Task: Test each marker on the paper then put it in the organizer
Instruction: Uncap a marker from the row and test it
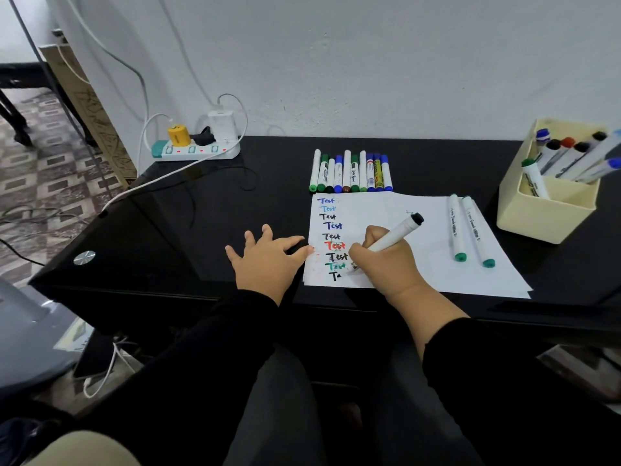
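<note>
Black sleeves lead to both hands. A white barrel marker with black end cap (393, 237) is pinched in the right hand's grip (383, 260), tip on the white paper sheet (420, 264) below a column of "Test" words. The left hand (268, 257), fingers spread, pins the sheet's edge with a small black cap (297, 247) held under its thumb. Wet ink beneath the writing grip could be smeared; the pale yellow plastic organizer (544, 216) stands well apart to its right.

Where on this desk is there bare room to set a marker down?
Bare desk lies between the power strip and the left hand. A narrower strip runs between the marker row and the organizer. The paper is crowded: right hand writing, two green markers lying there.
</note>
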The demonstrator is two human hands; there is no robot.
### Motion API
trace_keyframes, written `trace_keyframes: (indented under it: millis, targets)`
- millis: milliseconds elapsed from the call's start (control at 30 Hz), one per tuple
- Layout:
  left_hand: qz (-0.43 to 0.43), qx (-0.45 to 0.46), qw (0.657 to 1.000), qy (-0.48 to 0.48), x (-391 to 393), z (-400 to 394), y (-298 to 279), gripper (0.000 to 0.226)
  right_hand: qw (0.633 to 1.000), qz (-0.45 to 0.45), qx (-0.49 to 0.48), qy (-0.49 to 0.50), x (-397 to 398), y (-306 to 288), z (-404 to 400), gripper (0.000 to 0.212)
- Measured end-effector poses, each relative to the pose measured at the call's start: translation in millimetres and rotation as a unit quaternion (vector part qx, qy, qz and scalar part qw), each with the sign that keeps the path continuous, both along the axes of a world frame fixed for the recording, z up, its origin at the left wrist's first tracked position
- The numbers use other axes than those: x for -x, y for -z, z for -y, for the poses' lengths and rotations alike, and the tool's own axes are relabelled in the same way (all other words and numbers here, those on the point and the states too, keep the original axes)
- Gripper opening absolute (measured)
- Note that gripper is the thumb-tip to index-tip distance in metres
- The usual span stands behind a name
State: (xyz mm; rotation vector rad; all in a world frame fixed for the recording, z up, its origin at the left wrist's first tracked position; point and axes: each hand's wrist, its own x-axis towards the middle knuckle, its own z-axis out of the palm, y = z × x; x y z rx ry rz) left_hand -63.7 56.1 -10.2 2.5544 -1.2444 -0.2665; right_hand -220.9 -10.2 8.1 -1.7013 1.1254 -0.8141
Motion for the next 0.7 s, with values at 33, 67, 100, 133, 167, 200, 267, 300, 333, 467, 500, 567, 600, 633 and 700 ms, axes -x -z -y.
trace_keyframes:
  millis: [33, 67, 100, 133, 167, 200, 267, 300, 333, 467, 500, 567, 600, 633, 700]
  targets:
    - [0.002, 0.000, 1.000, 0.000, 0.1, 0.0, 0.1, 0.046, 1.000, -0.002, 0.002, 0.002, -0.1, 0.1, 0.1, 0.037]
    - [0.004, 0.001, 1.000, 0.000, 0.2, 0.0, 0.3, 0.046, 1.000, -0.003, 0.004, 0.004, -0.1, 0.0, 0.2, 0.036]
    - [0.006, 0.001, 1.000, 0.000, 0.1, 0.0, 0.6, 0.046, 1.000, -0.005, 0.005, 0.004, -0.2, -0.1, 0.0, 0.036]
    - [0.006, 0.002, 1.000, 0.000, 0.1, -0.2, 0.5, 0.046, 1.000, -0.006, 0.006, 0.002, 0.0, -0.2, -0.1, 0.037]
    - [0.004, 0.002, 1.000, 0.000, 0.0, -0.2, 0.4, 0.046, 1.000, -0.004, 0.006, -0.002, 0.1, -0.3, -0.3, 0.037]
    - [0.002, 0.002, 1.000, 0.001, -0.1, -0.4, 0.2, 0.046, 1.000, -0.001, 0.003, -0.003, 0.3, -0.3, -0.4, 0.037]
    - [0.003, -0.002, 1.000, 0.002, -0.1, -0.6, -0.4, 0.046, 1.000, 0.008, -0.001, 0.005, 0.7, -0.3, -0.5, 0.038]
    - [0.004, -0.004, 1.000, 0.002, 0.0, -0.6, -0.6, 0.047, 1.000, 0.012, -0.001, 0.012, 0.8, -0.4, -0.3, 0.038]
    - [0.004, -0.005, 1.000, 0.002, -0.1, -0.6, -0.5, 0.047, 1.000, 0.014, 0.000, 0.015, 1.0, -0.5, -0.3, 0.039]
    - [0.003, -0.003, 1.000, 0.003, -0.3, 0.0, 0.0, 0.047, 1.000, 0.012, 0.000, 0.009, 1.1, -1.1, -0.4, 0.038]
    - [0.003, -0.003, 1.000, 0.003, 0.0, 0.0, 0.1, 0.047, 1.000, 0.013, 0.001, 0.009, 1.3, -1.1, -0.3, 0.038]
    - [0.003, -0.001, 1.000, 0.003, 0.0, -0.5, 0.2, 0.047, 1.000, 0.013, 0.001, 0.013, 1.7, -1.0, -0.7, 0.038]
    - [0.002, 0.001, 1.000, 0.003, -0.1, -0.8, 0.3, 0.047, 1.000, 0.015, 0.000, 0.018, 1.8, -0.9, -1.0, 0.038]
    - [0.001, 0.002, 1.000, 0.002, -0.5, -0.9, 0.2, 0.047, 1.000, 0.017, 0.001, 0.025, 1.7, -0.6, -1.2, 0.038]
    - [-0.002, 0.001, 1.000, 0.002, -1.0, -0.8, 0.1, 0.047, 0.999, 0.018, 0.007, 0.034, 1.7, -0.2, -1.2, 0.039]
